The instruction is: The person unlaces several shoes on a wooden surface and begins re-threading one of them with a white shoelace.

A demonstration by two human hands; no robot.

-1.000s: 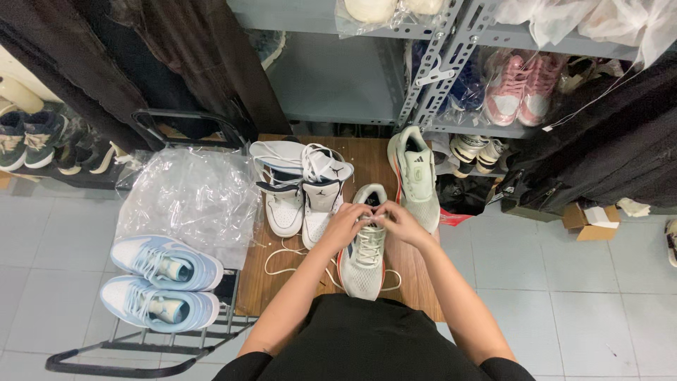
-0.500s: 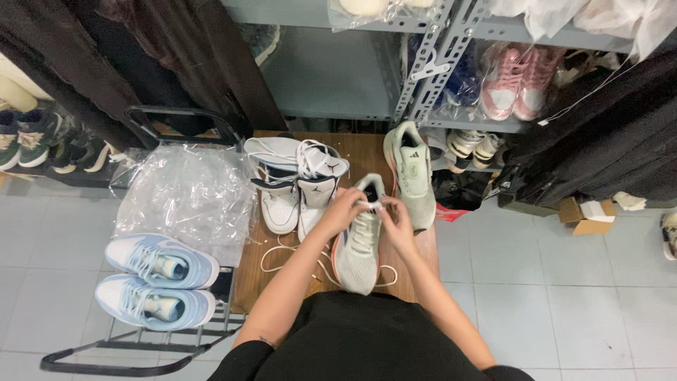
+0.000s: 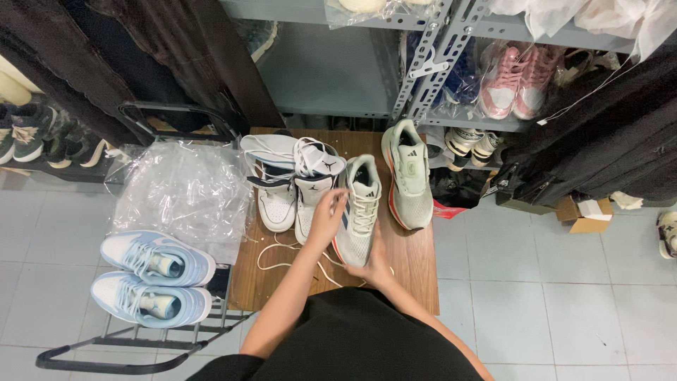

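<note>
Your left hand [image 3: 326, 220] pinches the white lace; your right hand [image 3: 376, 262] cups the pale green mesh sneaker's [image 3: 358, 209] heel on the wooden surface [image 3: 412, 261].

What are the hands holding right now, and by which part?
Both hands hold the pale green running shoe. The right hand cups its heel end from below; the left hand has its grip on the side by the laces, above the wooden table.

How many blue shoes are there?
2: both light blue shoes sit side by side on the black rack at left, one nearer the plastic, one nearer the person. Others may be hidden.
</note>
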